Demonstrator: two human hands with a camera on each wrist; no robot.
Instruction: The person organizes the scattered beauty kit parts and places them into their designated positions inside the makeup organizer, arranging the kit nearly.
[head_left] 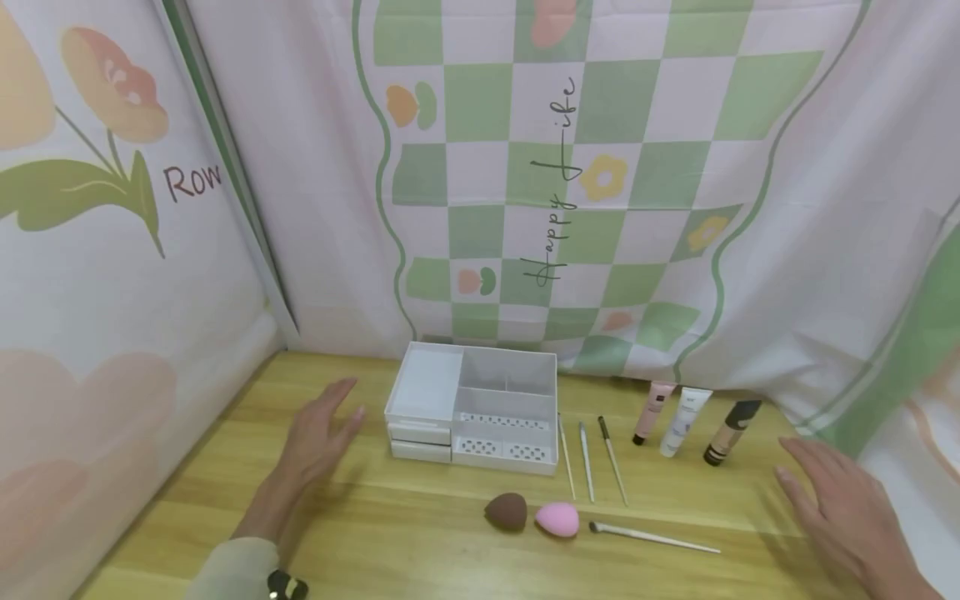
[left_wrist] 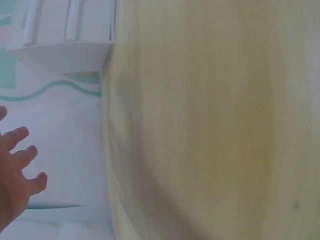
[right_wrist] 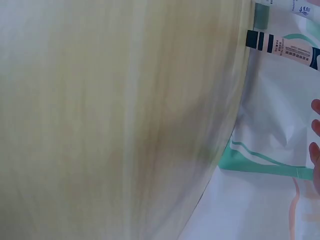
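Note:
Left of a white organizer box [head_left: 506,390] my left hand [head_left: 318,433] hovers with fingers extended, touching nothing. In the left wrist view that hand [left_wrist: 17,172] shows spread fingers, with the box's drawer side [left_wrist: 65,30] above it. My right hand [head_left: 843,508], its fingers relaxed, is at the far right, nearest a foundation tube with a black cap [head_left: 732,433]. Beside that stand a white tube [head_left: 686,423] and a pink tube [head_left: 653,413]. Only fingertips [right_wrist: 315,125] of the right hand enter the right wrist view.
Three thin brushes [head_left: 587,462] lie right of the box. In front are a brown makeup sponge [head_left: 507,512], a pink makeup sponge [head_left: 558,520] and an angled-tip brush [head_left: 656,537]. Printed curtains [head_left: 547,167] hang behind the wooden table [head_left: 375,533] and along both sides.

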